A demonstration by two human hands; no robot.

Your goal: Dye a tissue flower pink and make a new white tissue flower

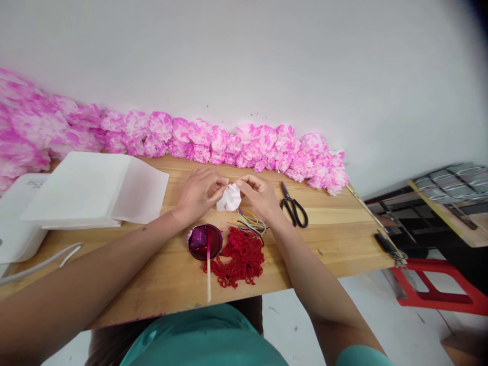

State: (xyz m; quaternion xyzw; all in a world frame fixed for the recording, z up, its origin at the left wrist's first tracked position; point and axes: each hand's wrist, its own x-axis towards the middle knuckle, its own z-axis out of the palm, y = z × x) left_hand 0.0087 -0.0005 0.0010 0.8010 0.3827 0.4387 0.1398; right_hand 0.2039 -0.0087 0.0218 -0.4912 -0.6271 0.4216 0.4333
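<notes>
Between my hands, above the middle of the table, is a small crumpled piece of white paper (229, 199). My left hand (201, 190) pinches its upper left edge, and my right hand (257, 192) pinches it at the upper right. Right of my right hand lies a pair of black-handled scissors (293, 207). Just below the paper are thin coloured cords (249, 222) and a heap of red yarn (243, 256). A dish of dark magenta liquid (195, 250) stands left of the yarn, with a pale stick (208, 274) resting across it, its upper end stained pink.
Fluffy pink-and-white paper flowers (202, 137) line the wall along the table's back. At left, a stack of white paper sheets (80, 188) leans over a white device (19, 229) with a cable (46, 267). A red plastic stool (442, 297) stands beyond the table's right end.
</notes>
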